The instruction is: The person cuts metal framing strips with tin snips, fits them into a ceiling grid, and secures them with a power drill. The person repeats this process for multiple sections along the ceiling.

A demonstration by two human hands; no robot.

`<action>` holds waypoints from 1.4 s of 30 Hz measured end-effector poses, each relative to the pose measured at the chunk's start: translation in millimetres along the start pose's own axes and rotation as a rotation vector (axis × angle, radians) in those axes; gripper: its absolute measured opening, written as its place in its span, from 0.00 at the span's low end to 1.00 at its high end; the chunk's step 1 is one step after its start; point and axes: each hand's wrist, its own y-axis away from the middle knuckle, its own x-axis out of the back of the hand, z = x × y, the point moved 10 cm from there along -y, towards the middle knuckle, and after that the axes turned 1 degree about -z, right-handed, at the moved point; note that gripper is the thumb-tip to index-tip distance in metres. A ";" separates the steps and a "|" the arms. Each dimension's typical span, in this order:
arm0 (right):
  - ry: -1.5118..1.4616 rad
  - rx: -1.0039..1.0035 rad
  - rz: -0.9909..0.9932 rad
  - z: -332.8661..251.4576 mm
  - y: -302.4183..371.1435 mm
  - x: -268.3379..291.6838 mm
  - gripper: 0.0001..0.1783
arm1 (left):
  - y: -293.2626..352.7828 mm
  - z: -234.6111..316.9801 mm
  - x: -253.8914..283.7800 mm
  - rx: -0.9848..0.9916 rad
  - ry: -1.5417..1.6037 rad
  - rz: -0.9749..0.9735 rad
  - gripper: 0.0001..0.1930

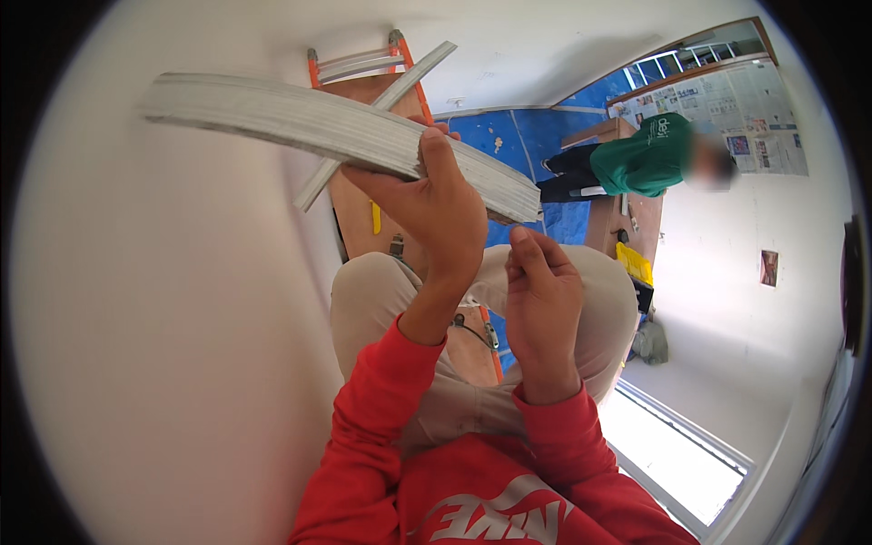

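Note:
A long, flat piece of grooved, whitish trim board [272, 113] slants across the view, its near end on the right. My left hand [445, 204] is closed round it near that end, thumb on top and fingers beneath. Just below the board's right end is my right hand [545, 282], its thumb pressed to curled fingers. Whether anything small sits in that pinch is hidden. Beyond the board, a thinner pale strip [413, 77] crosses behind it at an angle, over a brown wooden plank [359, 222].
An orange ladder [396, 45] stands by the plank, where a yellow tool [375, 216] lies. Blue sheeting [509, 127] covers the floor. A person in a green top [640, 154] is beside a wooden bench at right. A yellow tray [634, 263] and newspaper-covered panel [699, 109] are farther right.

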 end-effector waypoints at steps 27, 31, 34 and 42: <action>-0.012 -0.004 -0.201 -14.3 6.5 25.2 0.11 | 24.6 17.1 -18.1 -0.009 0.156 -0.106 0.32; 0.064 0.031 -0.198 -19.0 9.0 24.5 0.12 | 23.5 15.2 -14.5 0.008 0.147 -0.092 0.31; 0.143 0.069 -0.199 -26.4 13.7 16.6 0.15 | 20.5 14.8 -14.1 0.025 0.128 -0.083 0.30; -0.123 -0.097 -0.256 -42.7 -4.8 7.2 0.25 | 24.7 4.0 -22.8 0.166 0.247 -0.183 0.32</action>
